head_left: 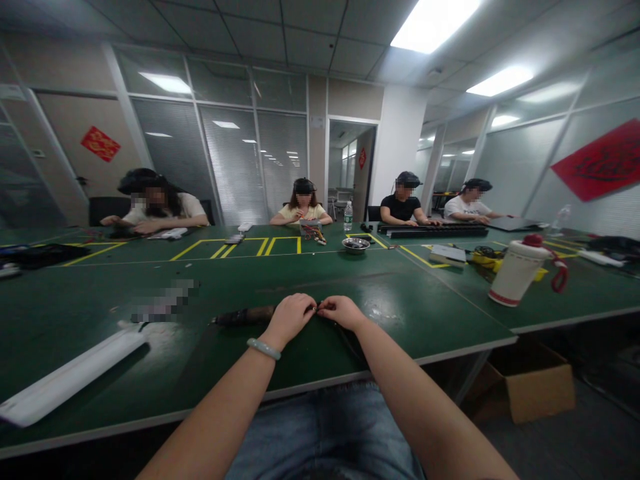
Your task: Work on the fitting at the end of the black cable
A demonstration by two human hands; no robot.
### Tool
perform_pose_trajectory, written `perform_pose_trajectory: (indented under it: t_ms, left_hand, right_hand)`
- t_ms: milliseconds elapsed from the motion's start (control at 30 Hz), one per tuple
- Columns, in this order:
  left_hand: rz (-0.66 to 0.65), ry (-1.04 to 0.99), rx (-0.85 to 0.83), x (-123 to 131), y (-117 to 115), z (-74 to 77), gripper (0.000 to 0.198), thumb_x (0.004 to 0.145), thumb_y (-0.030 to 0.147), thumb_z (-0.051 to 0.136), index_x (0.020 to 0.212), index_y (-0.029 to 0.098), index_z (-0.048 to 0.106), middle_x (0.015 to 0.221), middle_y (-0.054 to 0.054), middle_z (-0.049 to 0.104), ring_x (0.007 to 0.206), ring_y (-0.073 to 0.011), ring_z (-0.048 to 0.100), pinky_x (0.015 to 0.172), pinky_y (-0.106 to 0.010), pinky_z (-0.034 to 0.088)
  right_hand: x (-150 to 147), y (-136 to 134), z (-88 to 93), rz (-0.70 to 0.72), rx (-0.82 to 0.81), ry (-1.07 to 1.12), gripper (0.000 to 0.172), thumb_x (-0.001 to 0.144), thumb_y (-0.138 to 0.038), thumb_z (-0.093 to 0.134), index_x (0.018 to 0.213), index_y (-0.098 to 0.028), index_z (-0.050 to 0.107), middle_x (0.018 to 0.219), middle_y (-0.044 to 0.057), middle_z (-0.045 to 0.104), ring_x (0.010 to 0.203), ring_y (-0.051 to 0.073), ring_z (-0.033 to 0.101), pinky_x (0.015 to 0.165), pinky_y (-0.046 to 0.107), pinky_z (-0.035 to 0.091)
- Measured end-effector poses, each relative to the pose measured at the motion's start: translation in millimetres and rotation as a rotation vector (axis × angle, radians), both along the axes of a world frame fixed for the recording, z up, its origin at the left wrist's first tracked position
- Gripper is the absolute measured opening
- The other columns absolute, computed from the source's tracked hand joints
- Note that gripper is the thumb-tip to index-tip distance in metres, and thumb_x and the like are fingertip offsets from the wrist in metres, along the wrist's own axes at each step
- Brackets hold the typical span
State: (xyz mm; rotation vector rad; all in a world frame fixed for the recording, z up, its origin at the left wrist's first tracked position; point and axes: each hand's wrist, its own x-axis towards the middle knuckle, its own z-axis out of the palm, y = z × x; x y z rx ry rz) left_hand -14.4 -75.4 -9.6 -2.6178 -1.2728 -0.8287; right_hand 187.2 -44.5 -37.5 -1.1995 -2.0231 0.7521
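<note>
A dark, rod-shaped tool [250,315] with a narrow tip at its left end lies along the green table in front of me. My left hand [295,313], with a pale bangle at the wrist, is closed over the tool's right end. Beside it, my right hand [340,312] pinches at that same end, thumb and fingertips together. A tiny shiny spot shows between the two hands, too small to name. From under my right hand a dark cable [350,341] runs toward the table's front edge. My fingers hide the spot where cable and tool meet.
A long white bar [75,377] lies at left. A metal bowl [356,246] and water bottle [348,217] stand farther back. To the right are a white tumbler [517,273] and a boxed item [447,255]. Several people work across the table; a cardboard box [540,393] sits below.
</note>
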Motion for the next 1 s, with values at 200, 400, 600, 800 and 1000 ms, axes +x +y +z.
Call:
perform_pose_trajectory:
  t_ms: [200,400,600,800,1000]
  left_hand:
    - [-0.01,0.001,-0.003,1.0,-1.8,1.4,0.01,0.087,0.021,0.055,0.092,0.021,0.064,0.096,-0.004,0.065,0.093,-0.0188,0.058,0.086,-0.033,0.044]
    - [0.001,0.008,-0.011,2.6,-2.3,2.4,0.011,0.087,0.022,0.055,0.095,0.021,0.063,0.096,-0.004,0.065,0.092,-0.019,0.058,0.086,-0.033,0.044]
    - [0.021,0.009,-0.025,1.6,-3.1,2.5,0.013,0.087,0.025,0.056,0.098,0.021,0.062,0.098,-0.005,0.065,0.094,-0.0192,0.058,0.086,-0.033,0.044]
    - [-0.001,0.002,-0.013,1.1,-3.5,2.5,0.01,0.088,0.024,0.055,0.093,0.021,0.063,0.095,-0.004,0.065,0.091,-0.0192,0.058,0.085,-0.033,0.045]
    - [0.004,-0.022,-0.004,1.5,-4.1,1.3,0.014,0.088,0.024,0.054,0.099,0.021,0.062,0.098,-0.004,0.065,0.093,-0.019,0.058,0.087,-0.033,0.044]
  right_hand:
    - [-1.1,0.5,-1.3,-0.049,0.027,-0.031,0.019,0.076,-0.034,0.068,0.087,-0.02,0.073,0.076,0.0,0.07,0.067,0.013,0.061,0.061,0.022,0.044]
    - [-3.6,2.2,-3.4,-0.078,0.053,-0.071,0.018,0.077,-0.034,0.067,0.086,-0.021,0.073,0.078,0.001,0.071,0.069,0.014,0.062,0.065,0.022,0.046]
    - [-3.7,1.4,-3.6,-0.059,0.041,-0.046,0.018,0.078,-0.035,0.066,0.087,-0.021,0.073,0.079,0.001,0.071,0.069,0.014,0.062,0.066,0.022,0.046]
    - [-2.6,-0.7,-0.4,-0.058,0.038,-0.037,0.018,0.078,-0.034,0.067,0.087,-0.02,0.074,0.077,0.001,0.071,0.067,0.013,0.061,0.064,0.022,0.046]
    - [-2.1,-0.7,0.3,-0.04,0.041,-0.025,0.019,0.078,-0.035,0.066,0.088,-0.02,0.074,0.079,0.001,0.071,0.069,0.014,0.062,0.065,0.023,0.046]
